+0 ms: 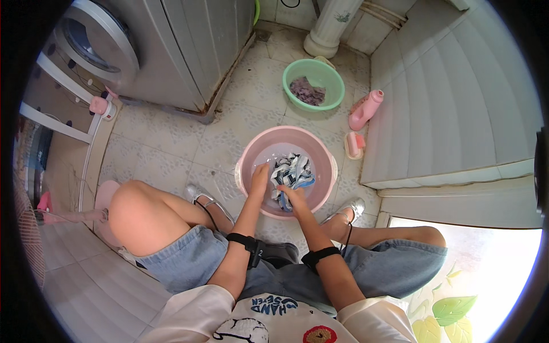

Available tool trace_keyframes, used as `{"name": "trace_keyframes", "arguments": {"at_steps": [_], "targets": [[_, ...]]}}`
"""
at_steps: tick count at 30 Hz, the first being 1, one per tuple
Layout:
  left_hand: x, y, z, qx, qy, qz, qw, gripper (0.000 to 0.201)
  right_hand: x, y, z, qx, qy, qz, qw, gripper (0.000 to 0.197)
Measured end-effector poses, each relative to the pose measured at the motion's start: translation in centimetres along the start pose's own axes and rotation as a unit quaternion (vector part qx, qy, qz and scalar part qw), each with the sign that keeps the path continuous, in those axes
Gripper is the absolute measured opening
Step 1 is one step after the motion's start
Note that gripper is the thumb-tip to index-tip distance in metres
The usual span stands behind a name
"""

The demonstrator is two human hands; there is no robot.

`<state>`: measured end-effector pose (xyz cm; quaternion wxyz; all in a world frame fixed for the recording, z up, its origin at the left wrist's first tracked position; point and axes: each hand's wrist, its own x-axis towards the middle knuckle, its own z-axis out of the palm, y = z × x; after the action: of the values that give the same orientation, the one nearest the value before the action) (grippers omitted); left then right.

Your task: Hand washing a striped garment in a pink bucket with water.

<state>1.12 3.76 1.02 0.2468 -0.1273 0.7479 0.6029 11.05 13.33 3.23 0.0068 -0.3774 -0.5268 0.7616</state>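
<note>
A pink basin [247, 147] of water stands on the floor between my feet. In it lies a wet, bunched cloth [294, 169] with a white, black and blue pattern. My right hand [293, 196] is closed on the near part of this cloth, its thumb across the top. Beside the cloth's left edge is my left hand [260, 176], seen edge-on with the fingers stretched out and nothing visible in them. Whether its fingertips touch the cloth is hard to see.
A green basin [337, 97] with purplish cloth [307, 91] stands farther off. To the right are a pink bottle [366, 110] and a soap dish [354, 145] against the tiled wall [446, 103]. A grey front-loading washing machine [154, 51] stands at the far left. My silver shoes flank the pink basin.
</note>
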Motion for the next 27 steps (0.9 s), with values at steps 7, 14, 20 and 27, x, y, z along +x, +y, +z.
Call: {"name": "trace_keyframes", "arguments": {"at_steps": [7, 14, 20, 27], "targets": [[0.7, -1.9, 0.0, 0.064, -0.091, 0.049, 0.993, 0.033, 0.8, 0.0, -0.1, 0.054, -0.045, 0.022, 0.997, 0.043], [-0.2, -2.2, 0.2, 0.109, -0.004, 0.079, 0.991, 0.027, 2.0, 0.7, -2.8, -0.078, 0.113, -0.132, 0.982, 0.053], [0.0, -0.1, 0.2, 0.133, 0.019, 0.17, 0.976, 0.032, 3.0, 1.1, -6.5, -0.263, 0.216, -0.18, 0.923, 0.044], [-3.1, 5.6, 0.1, -0.183, -0.079, -0.024, 0.98, 0.033, 1.4, -0.7, -3.0, -0.264, 0.048, -0.245, 0.932, 0.044]]}}
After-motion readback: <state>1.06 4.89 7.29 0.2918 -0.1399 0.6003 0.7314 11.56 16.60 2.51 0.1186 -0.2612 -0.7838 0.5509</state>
